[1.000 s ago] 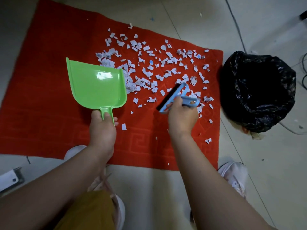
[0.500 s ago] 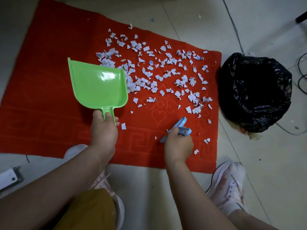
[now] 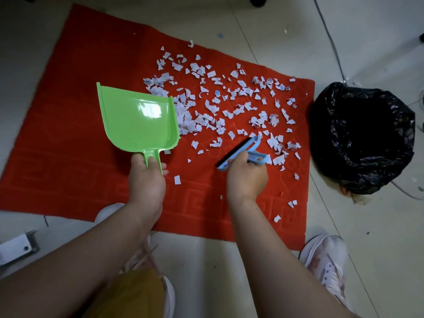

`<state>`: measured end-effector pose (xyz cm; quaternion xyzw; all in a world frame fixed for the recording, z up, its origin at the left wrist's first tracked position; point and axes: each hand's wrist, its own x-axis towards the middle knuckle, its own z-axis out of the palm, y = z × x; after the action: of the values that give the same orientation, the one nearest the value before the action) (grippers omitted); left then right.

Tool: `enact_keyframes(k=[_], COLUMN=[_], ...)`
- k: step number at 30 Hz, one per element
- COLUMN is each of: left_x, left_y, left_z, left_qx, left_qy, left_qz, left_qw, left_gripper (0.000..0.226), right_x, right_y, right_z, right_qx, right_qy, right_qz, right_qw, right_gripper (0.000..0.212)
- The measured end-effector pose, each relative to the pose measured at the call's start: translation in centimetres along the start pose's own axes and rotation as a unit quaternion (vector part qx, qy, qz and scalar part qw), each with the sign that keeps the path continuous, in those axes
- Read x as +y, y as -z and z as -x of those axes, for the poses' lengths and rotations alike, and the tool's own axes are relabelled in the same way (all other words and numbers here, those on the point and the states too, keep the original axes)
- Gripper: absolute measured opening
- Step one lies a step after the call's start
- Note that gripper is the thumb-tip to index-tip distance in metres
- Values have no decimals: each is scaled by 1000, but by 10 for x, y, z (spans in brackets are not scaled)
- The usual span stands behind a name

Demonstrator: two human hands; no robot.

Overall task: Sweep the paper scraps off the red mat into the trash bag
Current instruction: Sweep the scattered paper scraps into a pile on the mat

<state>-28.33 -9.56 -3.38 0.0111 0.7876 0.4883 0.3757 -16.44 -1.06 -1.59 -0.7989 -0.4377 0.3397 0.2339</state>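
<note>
L hand has its fingers curled tight round the dustpan handle. Pan looks tilted w/ its right wall butted against the left edge of the scraps; that reads as a backstop so swept paper has somewhere to go. R hand grips the brush, fingers wrapped round the blue handle, bristle strip angled near-left to far-right, sitting at the near edge of the pile. Looks set to push scraps left toward the pan.

Scraps are all on the mat, mostly centre to right; thickest clump just beside the pan. A few strays near the mat's near-right corner. None in the pan yet.

Bag sits on the floor, just off the mat's right edge, mouth open upward.

Room: left half of the mat is bare red. Right side is tight, some scraps close to the mat edge. Shoes at the near edge.
</note>
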Motion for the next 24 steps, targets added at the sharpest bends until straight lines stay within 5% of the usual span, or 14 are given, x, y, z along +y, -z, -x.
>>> enact_keyframes(k=[9,24], left_x=[3,-4], left_y=[3,-10], left_z=[-6,19], left_qx=[10,-35], left_qy=[4,-14], left_qz=[17,-23], left_qw=[1000,999], left_gripper=[15,13], right_x=[-38,49], right_y=[-35,85], right_z=[8,15], right_qx=[-78,68], right_qy=[-10,-48], right_qz=[-34,125], right_qw=[996,989], right_gripper=[29,40])
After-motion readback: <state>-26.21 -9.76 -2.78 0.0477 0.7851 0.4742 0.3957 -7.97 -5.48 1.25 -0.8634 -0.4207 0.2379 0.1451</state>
